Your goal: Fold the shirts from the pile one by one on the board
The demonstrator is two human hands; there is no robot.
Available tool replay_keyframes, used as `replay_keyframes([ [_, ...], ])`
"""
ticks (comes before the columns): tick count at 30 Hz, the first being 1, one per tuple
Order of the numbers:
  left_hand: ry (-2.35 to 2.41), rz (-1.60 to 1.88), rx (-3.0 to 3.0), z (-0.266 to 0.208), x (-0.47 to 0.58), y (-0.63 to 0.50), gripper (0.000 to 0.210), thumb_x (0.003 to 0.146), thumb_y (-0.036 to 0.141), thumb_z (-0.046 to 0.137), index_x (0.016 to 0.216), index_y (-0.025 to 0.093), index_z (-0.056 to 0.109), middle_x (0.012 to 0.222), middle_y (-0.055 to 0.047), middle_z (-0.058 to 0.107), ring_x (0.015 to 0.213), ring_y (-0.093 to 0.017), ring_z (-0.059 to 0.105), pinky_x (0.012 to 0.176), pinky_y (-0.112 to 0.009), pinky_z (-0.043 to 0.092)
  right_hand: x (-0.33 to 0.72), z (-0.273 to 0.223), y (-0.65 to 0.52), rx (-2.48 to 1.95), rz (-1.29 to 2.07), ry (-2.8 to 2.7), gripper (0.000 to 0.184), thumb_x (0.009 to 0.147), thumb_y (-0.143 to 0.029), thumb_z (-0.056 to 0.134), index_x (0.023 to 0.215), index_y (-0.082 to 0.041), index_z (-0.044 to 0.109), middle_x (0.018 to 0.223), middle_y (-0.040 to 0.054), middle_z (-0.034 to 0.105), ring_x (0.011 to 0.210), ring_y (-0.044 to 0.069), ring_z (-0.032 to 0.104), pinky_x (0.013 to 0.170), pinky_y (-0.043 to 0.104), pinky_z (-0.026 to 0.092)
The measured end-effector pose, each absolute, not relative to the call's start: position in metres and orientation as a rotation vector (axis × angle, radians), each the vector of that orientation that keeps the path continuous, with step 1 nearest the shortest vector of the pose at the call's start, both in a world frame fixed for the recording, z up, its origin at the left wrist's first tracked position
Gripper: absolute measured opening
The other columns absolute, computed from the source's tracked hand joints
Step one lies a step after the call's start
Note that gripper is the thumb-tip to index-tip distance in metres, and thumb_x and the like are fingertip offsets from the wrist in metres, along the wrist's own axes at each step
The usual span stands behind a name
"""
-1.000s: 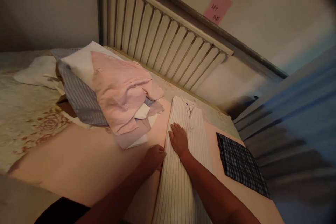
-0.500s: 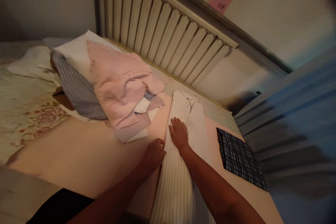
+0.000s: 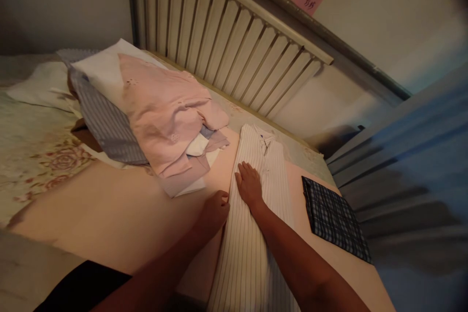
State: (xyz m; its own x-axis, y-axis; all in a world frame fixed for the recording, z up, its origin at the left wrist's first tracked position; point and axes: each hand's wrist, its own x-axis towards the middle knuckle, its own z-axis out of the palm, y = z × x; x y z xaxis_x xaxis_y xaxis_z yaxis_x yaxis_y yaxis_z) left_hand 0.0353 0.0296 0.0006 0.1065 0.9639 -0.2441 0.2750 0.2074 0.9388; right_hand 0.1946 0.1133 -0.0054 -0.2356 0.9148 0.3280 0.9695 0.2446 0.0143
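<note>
A white shirt with thin dark stripes [image 3: 243, 248] lies lengthwise in front of me, its collar toward the radiator and its sides folded in. My right hand [image 3: 249, 184] rests flat on the upper part of the shirt, fingers stretched out. At the shirt's left edge, my left hand [image 3: 215, 212] is closed, with the thumb and curled fingers pinching the edge of the cloth. Its fingertips are partly hidden.
A heap of clothes with a pink garment [image 3: 164, 107] on top lies to the left. On the right is a folded dark plaid garment [image 3: 334, 219]. A pale pink board or cloth [image 3: 109, 209] lies beneath. Behind are a radiator [image 3: 226, 44] and a blue curtain [image 3: 409, 170].
My left hand has shifted very slightly along the shirt's edge. My right hand stays flat on the shirt, and the view has tilted a little.
</note>
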Motion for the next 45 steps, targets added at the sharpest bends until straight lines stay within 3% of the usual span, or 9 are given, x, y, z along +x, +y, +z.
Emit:
replay_keyframes([
  [9,1.323,0.833,1.345,0.004,0.037,0.031,0.045,0.071,0.004,0.052,0.113,0.016,0.065,0.081,0.000,0.068,0.075,-0.012,0.061,0.075,-0.024,0.046,0.195,-0.007,0.114,-1.778,-0.290,-2.254,0.042,0.099,-0.033,0.035,0.136,-0.018,0.050,0.147,0.0098,0.045,0.138,0.024,0.035,0.113,0.045,0.021],
  [18,1.285,0.812,1.355,0.003,0.037,0.030,0.049,0.069,0.000,0.050,0.113,0.013,0.066,0.110,-0.007,0.071,0.099,-0.014,0.065,0.090,-0.022,0.046,0.194,-0.005,0.115,-1.794,-0.259,-2.253,0.043,0.099,-0.034,0.035,0.137,-0.019,0.049,0.147,0.0100,0.044,0.138,0.024,0.034,0.112,0.044,0.021],
  [30,1.309,0.819,1.373,0.007,0.036,0.028,0.044,0.068,0.001,0.053,0.108,0.013,0.065,0.098,-0.005,0.071,0.089,-0.014,0.064,0.082,-0.025,0.047,0.195,-0.006,0.113,-1.779,-0.307,-2.264,0.042,0.099,-0.033,0.035,0.136,-0.018,0.050,0.146,0.0094,0.046,0.138,0.024,0.036,0.113,0.044,0.022],
  [45,1.306,0.794,1.363,0.010,0.036,0.028,0.045,0.069,0.001,0.053,0.110,0.013,0.064,0.100,-0.005,0.070,0.089,-0.014,0.063,0.082,-0.024,0.045,0.194,-0.004,0.113,-1.775,-0.310,-2.261,0.042,0.099,-0.032,0.035,0.136,-0.017,0.049,0.146,0.0104,0.046,0.137,0.023,0.036,0.112,0.044,0.022],
])
